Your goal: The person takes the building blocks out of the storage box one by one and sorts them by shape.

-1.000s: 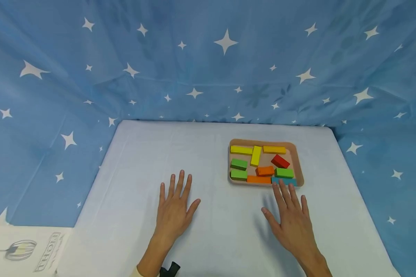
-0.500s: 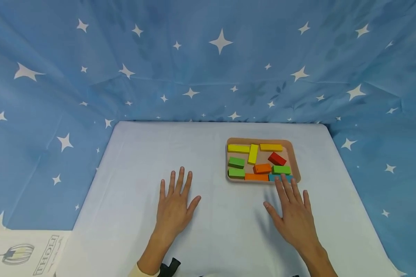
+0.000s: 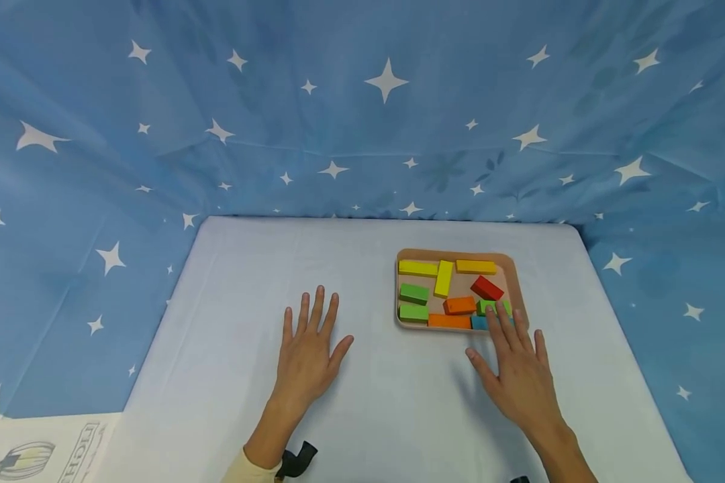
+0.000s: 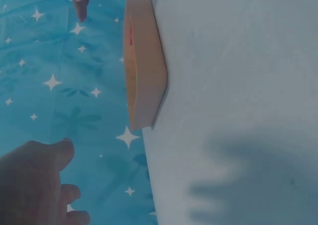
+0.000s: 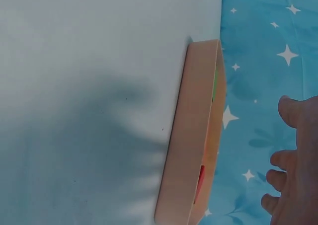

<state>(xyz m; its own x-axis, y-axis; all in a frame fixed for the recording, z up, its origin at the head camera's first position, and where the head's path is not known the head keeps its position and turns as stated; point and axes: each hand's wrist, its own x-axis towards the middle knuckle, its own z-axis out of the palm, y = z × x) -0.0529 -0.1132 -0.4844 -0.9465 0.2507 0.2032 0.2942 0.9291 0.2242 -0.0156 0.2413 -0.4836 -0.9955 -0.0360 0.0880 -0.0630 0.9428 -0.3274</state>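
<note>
The right hand (image 3: pixel 522 379), fingers spread, hovers above the counter (image 3: pixel 374 402), its fingertips hiding parts of a blue block (image 3: pixel 478 323) and a green block (image 3: pixel 484 307). The tray (image 3: pixel 461 284) lies just beyond it, ahead and right of the spread-fingered left hand (image 3: pixel 308 359). Wrist views mostly hide the blocks.

In the head view, the right fingers (image 3: pixel 497 331) partly hide the blue block (image 3: pixel 478 323) and a green block (image 3: pixel 482 308), and the left edge crops a printed panel (image 3: pixel 42 430).
</note>
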